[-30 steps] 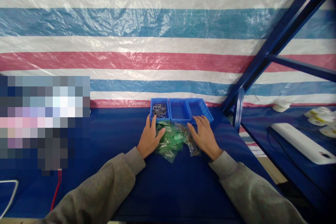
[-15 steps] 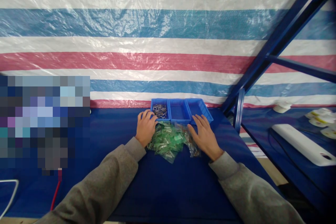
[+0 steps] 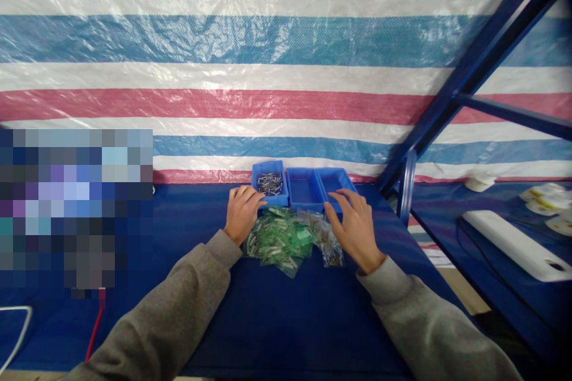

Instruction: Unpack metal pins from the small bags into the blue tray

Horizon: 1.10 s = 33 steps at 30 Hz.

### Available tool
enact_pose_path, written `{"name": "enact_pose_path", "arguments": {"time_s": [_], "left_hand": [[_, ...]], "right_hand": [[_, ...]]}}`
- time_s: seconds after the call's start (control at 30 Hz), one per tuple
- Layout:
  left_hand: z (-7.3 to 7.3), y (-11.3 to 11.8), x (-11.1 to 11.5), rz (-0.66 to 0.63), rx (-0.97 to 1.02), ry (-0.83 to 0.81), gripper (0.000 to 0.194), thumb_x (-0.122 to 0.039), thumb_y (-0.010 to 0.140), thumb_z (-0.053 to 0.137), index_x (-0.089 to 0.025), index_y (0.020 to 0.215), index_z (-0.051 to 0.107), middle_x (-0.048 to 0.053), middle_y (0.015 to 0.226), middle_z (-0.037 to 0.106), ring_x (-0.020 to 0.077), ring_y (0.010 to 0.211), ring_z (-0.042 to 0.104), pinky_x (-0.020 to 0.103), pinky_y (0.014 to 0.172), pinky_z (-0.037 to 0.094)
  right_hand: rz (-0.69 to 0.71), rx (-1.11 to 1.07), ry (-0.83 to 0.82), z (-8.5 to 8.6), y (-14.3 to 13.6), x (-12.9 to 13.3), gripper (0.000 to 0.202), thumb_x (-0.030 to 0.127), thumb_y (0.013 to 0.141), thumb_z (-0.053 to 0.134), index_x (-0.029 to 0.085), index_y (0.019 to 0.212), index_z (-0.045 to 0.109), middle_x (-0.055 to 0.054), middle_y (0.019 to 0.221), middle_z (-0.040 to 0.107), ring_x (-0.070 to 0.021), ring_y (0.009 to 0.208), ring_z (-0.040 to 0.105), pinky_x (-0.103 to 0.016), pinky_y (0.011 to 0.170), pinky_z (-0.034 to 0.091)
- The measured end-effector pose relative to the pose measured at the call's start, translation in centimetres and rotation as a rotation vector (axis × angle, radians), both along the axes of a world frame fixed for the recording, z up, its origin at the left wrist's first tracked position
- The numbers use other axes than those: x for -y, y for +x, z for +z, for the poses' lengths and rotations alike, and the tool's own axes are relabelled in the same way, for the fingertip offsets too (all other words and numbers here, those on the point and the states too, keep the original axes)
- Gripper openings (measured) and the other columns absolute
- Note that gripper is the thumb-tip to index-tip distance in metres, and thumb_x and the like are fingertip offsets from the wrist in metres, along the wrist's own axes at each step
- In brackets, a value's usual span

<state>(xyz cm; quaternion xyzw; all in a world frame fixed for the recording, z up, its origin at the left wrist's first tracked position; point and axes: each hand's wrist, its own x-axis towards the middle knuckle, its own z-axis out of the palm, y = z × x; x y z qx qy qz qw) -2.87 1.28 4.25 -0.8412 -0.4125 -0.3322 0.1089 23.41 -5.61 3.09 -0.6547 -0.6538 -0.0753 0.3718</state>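
Three blue plastic bins stand side by side at the back of the table. The left bin (image 3: 286,189) holds a heap of small metal screws or pins (image 3: 270,184) and sits slightly turned, apart from the middle bin (image 3: 304,183). My left hand (image 3: 241,209) is closed at its front left corner, thumb toward the front wall. Fingers loosely spread, my right hand (image 3: 355,223) is open by the front of the right bin (image 3: 334,180), holding nothing. Between my hands lies a pile of small green-tinted plastic bags (image 3: 281,235). Clear bags with brownish small parts (image 3: 329,244) lie beside my right hand.
A striped plastic sheet (image 3: 268,104) hangs behind the blue table (image 3: 286,321). To the right stands a blue metal frame (image 3: 447,110); beyond it are a long white device (image 3: 513,244) and white rolls (image 3: 547,199). A red cable (image 3: 93,333) runs at left, near a pixelated area.
The left bin has shifted left and back, turning away from the middle bin, with my left hand moving slightly left. My right hand has lifted a little and moved slightly right.
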Motion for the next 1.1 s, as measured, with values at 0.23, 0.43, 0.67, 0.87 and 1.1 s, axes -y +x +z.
{"name": "enact_pose_path", "arguments": {"time_s": [0.23, 0.43, 0.67, 0.87, 1.1], "left_hand": [[2.1, 2.4, 2.3, -0.149, 0.05, 0.13, 0.014, -0.026, 0.09, 0.052, -0.018, 0.092, 0.064, 0.005, 0.085, 0.066, 0.0189, 0.094, 0.056, 0.035, 0.082, 0.034], [1.9, 4.9, 4.2, -0.282, 0.076, 0.112, 0.015, -0.022, 0.091, 0.05, -0.019, 0.094, 0.064, 0.004, 0.086, 0.067, 0.0184, 0.097, 0.057, 0.035, 0.085, 0.036], [0.3, 7.0, 7.6, -0.178, 0.521, -0.362, 0.083, -0.046, 0.078, 0.064, -0.022, 0.143, 0.02, 0.013, 0.144, 0.032, 0.028, 0.134, 0.03, 0.044, 0.108, 0.029], [-2.6, 9.5, 8.3, -0.159, 0.773, -0.637, 0.095, -0.039, 0.077, 0.067, -0.025, 0.146, 0.003, 0.01, 0.152, 0.014, 0.0283, 0.14, 0.016, 0.047, 0.115, 0.017], [-4.2, 10.4, 7.3, -0.219, 0.768, -0.615, 0.1, -0.039, 0.071, 0.072, -0.021, 0.146, 0.009, 0.014, 0.153, 0.014, 0.0313, 0.141, 0.012, 0.052, 0.115, 0.012]], "right_hand": [[0.444, -0.823, -0.337, 3.2, -1.9, -1.8, 0.054, 0.055, 0.084, 0.049, 0.023, 0.127, 0.054, -0.009, 0.116, 0.063, -0.0246, 0.096, 0.062, -0.039, 0.078, 0.052], [0.383, -1.068, -0.28, 3.2, -1.8, -1.3, 0.059, 0.05, 0.076, 0.062, 0.02, 0.127, 0.054, -0.008, 0.109, 0.067, -0.0265, 0.094, 0.063, -0.037, 0.071, 0.055], [0.253, -0.967, -0.227, 3.7, 0.0, 0.5, 0.062, 0.05, 0.074, 0.064, 0.018, 0.125, 0.056, -0.009, 0.107, 0.067, -0.0291, 0.089, 0.065, -0.036, 0.062, 0.056], [0.116, -0.516, -0.033, 3.2, 0.0, 2.4, 0.061, 0.05, 0.077, 0.061, 0.018, 0.129, 0.054, -0.01, 0.108, 0.064, -0.024, 0.088, 0.063, -0.033, 0.065, 0.055], [0.102, -0.212, 0.103, 2.3, -1.0, 3.6, 0.059, 0.045, 0.08, 0.061, 0.02, 0.132, 0.05, -0.01, 0.115, 0.058, -0.0234, 0.1, 0.059, -0.036, 0.082, 0.054]]}}
